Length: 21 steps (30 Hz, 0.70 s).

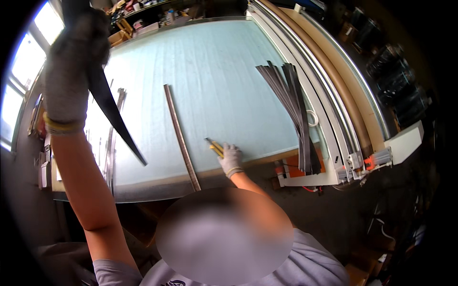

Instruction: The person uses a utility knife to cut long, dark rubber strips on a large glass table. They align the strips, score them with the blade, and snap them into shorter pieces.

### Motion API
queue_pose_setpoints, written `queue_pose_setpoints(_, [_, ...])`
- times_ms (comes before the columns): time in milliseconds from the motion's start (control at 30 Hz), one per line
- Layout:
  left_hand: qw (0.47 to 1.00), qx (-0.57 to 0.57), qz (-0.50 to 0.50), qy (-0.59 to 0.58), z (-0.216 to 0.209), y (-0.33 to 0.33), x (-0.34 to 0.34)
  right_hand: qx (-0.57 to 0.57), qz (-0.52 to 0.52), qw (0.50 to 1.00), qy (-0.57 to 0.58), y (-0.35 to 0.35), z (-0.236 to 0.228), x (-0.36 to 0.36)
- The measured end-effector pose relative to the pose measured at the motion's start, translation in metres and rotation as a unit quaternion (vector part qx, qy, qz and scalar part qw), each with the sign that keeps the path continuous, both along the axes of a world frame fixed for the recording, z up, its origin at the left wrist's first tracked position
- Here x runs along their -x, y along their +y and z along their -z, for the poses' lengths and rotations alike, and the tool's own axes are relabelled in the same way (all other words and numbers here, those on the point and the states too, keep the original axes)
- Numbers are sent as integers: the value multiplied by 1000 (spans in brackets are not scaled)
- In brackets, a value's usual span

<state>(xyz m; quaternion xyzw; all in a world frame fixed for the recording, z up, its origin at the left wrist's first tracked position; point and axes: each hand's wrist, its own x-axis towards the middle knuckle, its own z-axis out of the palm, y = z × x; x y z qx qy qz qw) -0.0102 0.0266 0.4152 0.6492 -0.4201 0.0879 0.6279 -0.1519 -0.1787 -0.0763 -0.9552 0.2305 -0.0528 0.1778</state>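
Observation:
My left hand [76,71], in a grey glove with a yellow cuff, is raised high at the left and closed around a black strip [112,112]. The strip's tapered lower end hangs down over the table; its upper end leaves the view. Low over the near part of the glass-like table [224,62], my gloved right hand [232,158] grips a yellow-handled tool [216,148]. The tool's dark tip points up and left; its exact kind cannot be made out. Left of it lies a long, narrow, brownish strip [179,133], reaching to the near edge.
A bundle of dark strips [296,109] lies fanned at the table's right, near a white ring [312,117]. More thin strips [114,133] lie at the left. A long brown roller [329,62] on a white frame borders the right side. Cluttered shelves [143,14] stand behind.

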Motion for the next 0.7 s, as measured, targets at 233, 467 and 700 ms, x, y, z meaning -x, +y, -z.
queue_pose_setpoints(233, [980,153,109,60,-40,49,1,-1,71,944,-322,-57,-99,-4])
queue_pose_setpoints(467, [959,244,86,113,1,-30,64,-177,-264,732,-602,62,-345,-33])
queue_pose_setpoints(700, [942,301,76,127,28,-16,29,-86,-184,854,-479,28,-264,9])
